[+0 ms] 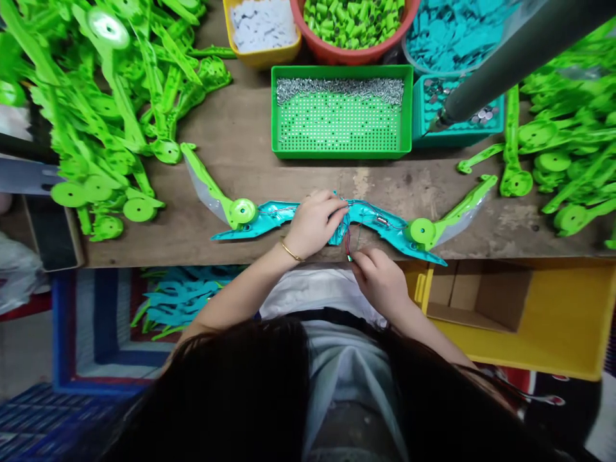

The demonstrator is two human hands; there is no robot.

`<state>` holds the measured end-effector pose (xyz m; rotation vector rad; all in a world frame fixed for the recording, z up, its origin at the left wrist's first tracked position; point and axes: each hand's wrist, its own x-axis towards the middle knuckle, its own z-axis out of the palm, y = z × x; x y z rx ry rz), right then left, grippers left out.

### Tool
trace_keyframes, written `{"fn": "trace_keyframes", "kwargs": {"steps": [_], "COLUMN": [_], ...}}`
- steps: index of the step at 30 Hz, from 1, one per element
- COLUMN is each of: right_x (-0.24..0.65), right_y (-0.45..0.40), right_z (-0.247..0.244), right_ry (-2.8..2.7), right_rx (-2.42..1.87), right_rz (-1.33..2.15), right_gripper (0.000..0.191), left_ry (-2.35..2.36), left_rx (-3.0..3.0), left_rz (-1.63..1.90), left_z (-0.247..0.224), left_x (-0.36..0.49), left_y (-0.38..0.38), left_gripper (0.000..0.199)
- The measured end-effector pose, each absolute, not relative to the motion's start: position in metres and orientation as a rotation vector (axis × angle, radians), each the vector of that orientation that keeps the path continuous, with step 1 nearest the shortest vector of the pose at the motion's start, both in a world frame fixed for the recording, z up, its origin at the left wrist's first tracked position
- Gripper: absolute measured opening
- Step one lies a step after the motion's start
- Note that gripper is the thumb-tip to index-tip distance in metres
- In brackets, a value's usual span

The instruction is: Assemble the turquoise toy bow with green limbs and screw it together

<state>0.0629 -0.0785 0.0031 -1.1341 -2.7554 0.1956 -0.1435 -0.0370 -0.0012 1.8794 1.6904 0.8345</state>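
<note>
A blue plastic half-shell (274,219), shaped like a toy bow, lies across the front of the workbench with its hollow side up. Green limbs with round hubs, a left limb (242,212) and a right limb (422,232), are fitted at its ends. Thin wires run inside the shell to a small component (382,219) on the right. My left hand (314,221) grips the shell's middle, fingers closed and covering part of it. Just below the centre, my right hand (381,277) pinches a small green-and-white circuit piece (350,258) at the end of dark red wires (347,240).
Behind the shell stand a green screw tray (341,155), a teal bin (459,138) of round metal pieces and several tubs. Green parts are heaped left (110,96) and right (568,141). A dark tool shaft (510,64) slants in from the upper right. A phone (52,231) lies left.
</note>
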Motion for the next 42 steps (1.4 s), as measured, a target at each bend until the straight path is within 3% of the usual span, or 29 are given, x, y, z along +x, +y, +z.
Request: {"fn": "trace_keyframes", "kwargs": {"steps": [13,19,26,31,36,42], "right_x": [0.06,0.042,0.024,0.023,0.027,0.034], "right_y": [-0.046,-0.004,0.053,0.072,0.08,0.088], "right_z": [0.036,0.062,0.058,0.04,0.039,0.041], "right_ry": [-2.827,-2.791,-2.404,-2.167,-2.294,-2.645], "right_rx": [-0.546,-0.592,-1.007,-1.027,-1.059,-0.936], "right_rz": [0.232,0.4,1.119,1.548,1.413,1.192], "right_gripper": [0.019,0.031,0.02,0.017,0.016,0.029], "left_ry": [1.646,1.619,1.645,1.69,1.724,1.769], "left_rx": [2.089,2.101,2.136,2.104,1.983,2.002], "left_rz": [0.691,0.625,0.665,0.677,0.866,0.93], "left_z": [-0.001,-0.002,-0.004,-0.001,-0.002,-0.007], "left_x": [-0.133,-0.134,-0.137,-0.137,-0.136,-0.13], "left_y": [-0.031,-0.031,-0.033,-0.037,-0.047,-0.05], "left_gripper": [0.03,0.026,0.024,0.028,0.026,0.029]}}
